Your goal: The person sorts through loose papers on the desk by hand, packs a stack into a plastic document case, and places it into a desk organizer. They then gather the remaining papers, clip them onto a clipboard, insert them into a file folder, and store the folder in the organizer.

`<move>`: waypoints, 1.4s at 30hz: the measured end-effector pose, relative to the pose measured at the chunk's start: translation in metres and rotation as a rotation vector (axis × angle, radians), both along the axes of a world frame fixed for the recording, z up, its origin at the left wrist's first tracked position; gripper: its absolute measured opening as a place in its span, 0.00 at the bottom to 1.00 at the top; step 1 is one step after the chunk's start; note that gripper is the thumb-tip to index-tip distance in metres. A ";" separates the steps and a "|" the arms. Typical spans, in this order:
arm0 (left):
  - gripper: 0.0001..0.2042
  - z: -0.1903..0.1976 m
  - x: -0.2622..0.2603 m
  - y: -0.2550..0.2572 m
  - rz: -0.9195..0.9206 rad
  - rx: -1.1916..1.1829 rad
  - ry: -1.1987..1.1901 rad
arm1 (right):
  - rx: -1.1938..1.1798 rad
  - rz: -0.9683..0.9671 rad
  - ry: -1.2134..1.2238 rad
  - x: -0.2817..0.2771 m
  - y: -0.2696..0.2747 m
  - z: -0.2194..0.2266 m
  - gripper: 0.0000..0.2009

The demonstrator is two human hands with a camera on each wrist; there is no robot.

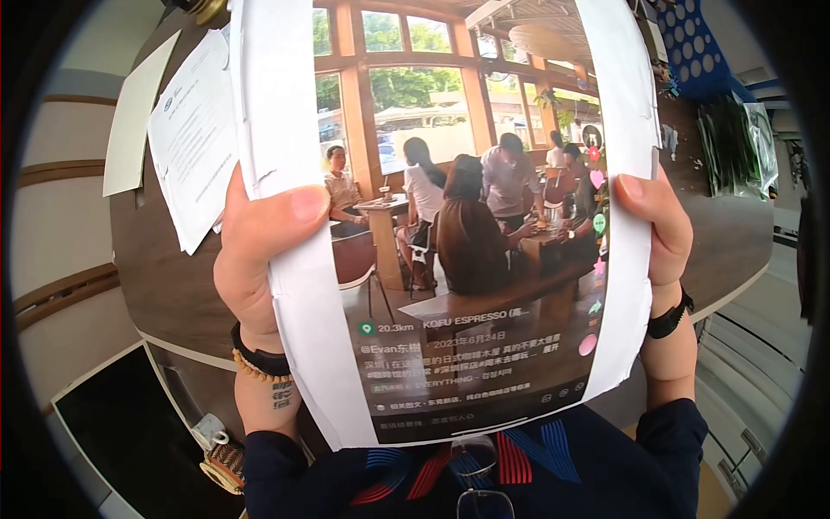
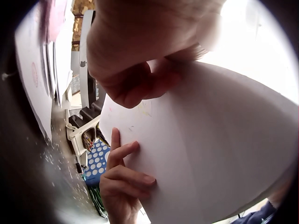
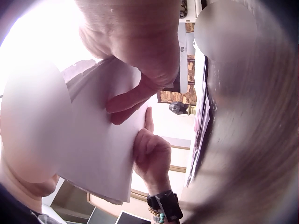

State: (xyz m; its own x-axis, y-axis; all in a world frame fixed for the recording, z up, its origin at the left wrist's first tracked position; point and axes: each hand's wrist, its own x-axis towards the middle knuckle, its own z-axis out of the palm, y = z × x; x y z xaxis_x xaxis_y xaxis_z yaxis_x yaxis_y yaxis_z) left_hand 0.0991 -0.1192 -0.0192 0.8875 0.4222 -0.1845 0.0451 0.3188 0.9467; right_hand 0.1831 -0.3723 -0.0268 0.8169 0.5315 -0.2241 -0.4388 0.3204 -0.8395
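A stack of white paper sheets [image 1: 633,285] is raised before the person's chest in the head view. Its top sheet carries a colour print [image 1: 467,225] of a phone screen, with people seated in a wooden café and Chinese text below. My left hand [image 1: 251,259] grips the left edge, thumb on the print side. At the right edge my right hand [image 1: 661,225] holds the stack the same way, thumb in front. Both wrist views show the pale back [image 2: 201,149] of the paper, with fingers [image 3: 126,102] of each hand spread behind it.
Below the paper is a dark wooden table [image 1: 173,285]. Printed papers [image 1: 194,130] lie on it at the left. At the back right stand a blue dotted container [image 1: 696,43] and green plastic-wrapped packets [image 1: 735,147]. A mug [image 1: 209,431] is at lower left.
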 end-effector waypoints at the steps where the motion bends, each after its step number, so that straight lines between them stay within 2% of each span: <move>1: 0.29 0.001 0.000 -0.002 0.019 -0.015 -0.008 | 0.033 -0.015 0.003 0.000 0.003 0.001 0.21; 3: 0.28 0.001 0.002 -0.005 0.038 -0.031 -0.016 | 0.018 -0.024 0.003 -0.002 0.002 -0.001 0.23; 5: 0.28 -0.003 0.004 -0.007 0.092 0.118 -0.074 | 0.000 -0.034 0.000 -0.001 0.001 -0.001 0.24; 8: 0.29 0.003 0.001 -0.005 0.014 0.008 -0.023 | -0.026 0.033 0.002 0.000 0.001 0.000 0.30; 10: 0.29 0.004 0.000 -0.001 0.003 0.001 -0.013 | -0.086 -0.041 -0.073 -0.003 0.004 0.000 0.30; 12: 0.30 0.004 0.001 0.000 -0.008 -0.008 -0.004 | -0.088 0.007 -0.030 -0.003 0.004 0.003 0.29; 14: 0.30 0.002 0.003 -0.002 0.059 0.012 -0.046 | -0.086 -0.004 -0.040 -0.004 0.008 0.004 0.28; 15: 0.30 0.002 0.003 -0.001 0.060 0.011 -0.047 | -0.167 0.018 -0.034 -0.003 0.006 0.005 0.26; 18: 0.30 0.000 0.000 0.003 0.041 -0.011 -0.058 | -0.179 0.019 -0.030 -0.004 0.008 0.001 0.22; 23: 0.27 0.001 0.001 -0.003 0.052 0.405 -0.111 | -0.171 0.068 -0.079 -0.001 0.006 -0.004 0.19; 24: 0.27 0.003 0.002 -0.002 0.053 0.402 -0.110 | -0.171 0.083 -0.100 -0.001 0.007 -0.004 0.18; 26: 0.25 0.007 0.005 -0.001 0.040 -0.045 -0.094 | -0.169 0.090 -0.107 0.000 0.008 -0.004 0.18; 34: 0.27 0.005 0.004 -0.004 0.093 0.061 -0.086 | -0.127 0.075 -0.158 -0.002 0.010 0.000 0.20; 36: 0.27 0.005 0.004 -0.004 0.124 0.097 -0.089 | -0.224 0.118 -0.197 0.000 0.007 0.000 0.21; 42: 0.28 0.012 0.005 -0.004 0.125 0.061 -0.065 | -0.264 0.144 -0.163 0.001 0.006 0.004 0.21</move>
